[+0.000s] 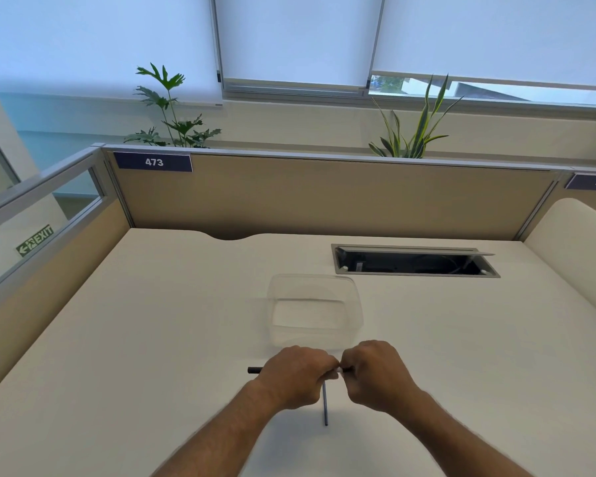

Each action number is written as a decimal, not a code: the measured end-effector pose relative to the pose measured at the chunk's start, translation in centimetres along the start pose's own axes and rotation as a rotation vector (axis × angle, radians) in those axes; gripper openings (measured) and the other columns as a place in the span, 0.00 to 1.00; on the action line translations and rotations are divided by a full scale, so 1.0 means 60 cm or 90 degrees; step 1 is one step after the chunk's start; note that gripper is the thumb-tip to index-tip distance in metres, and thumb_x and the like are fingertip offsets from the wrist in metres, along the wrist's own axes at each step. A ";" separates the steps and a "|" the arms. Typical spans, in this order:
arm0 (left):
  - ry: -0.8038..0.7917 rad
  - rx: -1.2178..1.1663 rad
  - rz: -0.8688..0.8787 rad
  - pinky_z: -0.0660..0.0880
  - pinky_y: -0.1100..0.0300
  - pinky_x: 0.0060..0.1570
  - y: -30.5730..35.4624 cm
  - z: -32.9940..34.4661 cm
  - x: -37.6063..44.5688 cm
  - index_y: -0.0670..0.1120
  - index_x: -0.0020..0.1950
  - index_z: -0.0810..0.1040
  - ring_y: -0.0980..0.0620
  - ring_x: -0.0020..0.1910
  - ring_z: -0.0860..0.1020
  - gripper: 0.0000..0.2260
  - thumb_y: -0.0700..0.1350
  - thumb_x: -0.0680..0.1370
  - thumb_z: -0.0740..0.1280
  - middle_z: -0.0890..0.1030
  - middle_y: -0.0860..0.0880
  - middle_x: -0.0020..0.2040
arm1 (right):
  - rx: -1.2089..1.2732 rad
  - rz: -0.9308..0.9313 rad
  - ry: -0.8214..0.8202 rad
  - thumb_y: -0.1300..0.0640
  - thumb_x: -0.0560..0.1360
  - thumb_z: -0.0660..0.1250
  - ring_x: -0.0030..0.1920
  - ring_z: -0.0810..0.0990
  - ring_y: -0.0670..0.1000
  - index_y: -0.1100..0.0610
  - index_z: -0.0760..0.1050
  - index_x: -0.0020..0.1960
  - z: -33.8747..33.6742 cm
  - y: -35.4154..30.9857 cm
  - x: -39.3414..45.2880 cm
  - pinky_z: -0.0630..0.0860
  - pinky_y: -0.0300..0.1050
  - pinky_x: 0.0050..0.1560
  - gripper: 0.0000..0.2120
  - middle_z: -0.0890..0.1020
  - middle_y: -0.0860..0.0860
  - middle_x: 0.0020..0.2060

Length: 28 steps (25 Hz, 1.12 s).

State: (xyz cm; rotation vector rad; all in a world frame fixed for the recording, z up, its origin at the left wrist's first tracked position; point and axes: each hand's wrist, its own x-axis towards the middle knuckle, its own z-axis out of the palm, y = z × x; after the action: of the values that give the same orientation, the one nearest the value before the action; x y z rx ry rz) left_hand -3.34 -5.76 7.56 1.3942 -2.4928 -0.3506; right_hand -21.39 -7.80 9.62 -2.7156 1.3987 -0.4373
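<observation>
My left hand (pixel 295 376) grips a black pen (pixel 254 370) held level; its end sticks out to the left of the fist. My right hand (pixel 375 373) pinches the pen's other end, where a small white part shows between the two hands. A second thin dark pen (pixel 325 406) lies on the white desk (pixel 152 339) just below the hands, pointing toward me. An empty clear plastic container (pixel 315 309) stands on the desk right behind the hands.
An open cable hatch (pixel 415 262) is set into the desk at the back right. Beige partition panels (pixel 324 194) wall the desk at the back and left; a rounded white divider (pixel 578 249) rises on the right. Plants stand behind the partition.
</observation>
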 end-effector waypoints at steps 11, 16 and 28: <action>-0.017 -0.054 -0.015 0.72 0.59 0.39 -0.007 0.001 0.004 0.49 0.54 0.79 0.47 0.42 0.79 0.07 0.41 0.80 0.64 0.84 0.48 0.47 | -0.003 -0.044 0.057 0.63 0.60 0.74 0.20 0.71 0.52 0.56 0.75 0.25 0.001 -0.002 -0.009 0.64 0.38 0.21 0.10 0.75 0.50 0.18; -0.032 -0.079 -0.013 0.74 0.57 0.39 -0.010 0.000 0.005 0.49 0.55 0.78 0.48 0.41 0.77 0.07 0.42 0.80 0.62 0.84 0.47 0.47 | -0.007 -0.053 0.071 0.66 0.58 0.75 0.20 0.69 0.52 0.57 0.72 0.24 0.005 0.002 -0.013 0.65 0.40 0.19 0.13 0.73 0.50 0.18; -0.011 0.039 -0.027 0.72 0.57 0.37 -0.022 -0.008 0.003 0.54 0.53 0.77 0.48 0.42 0.79 0.06 0.48 0.80 0.62 0.84 0.52 0.47 | 0.044 0.051 -0.201 0.39 0.75 0.63 0.62 0.76 0.52 0.49 0.64 0.72 -0.017 0.002 -0.005 0.76 0.48 0.59 0.29 0.77 0.46 0.66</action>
State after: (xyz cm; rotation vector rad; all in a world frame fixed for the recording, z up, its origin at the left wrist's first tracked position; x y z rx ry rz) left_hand -2.24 -6.63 7.60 1.4759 -2.5107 -0.2985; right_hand -21.94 -7.54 10.48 -2.5233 1.3708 -0.0468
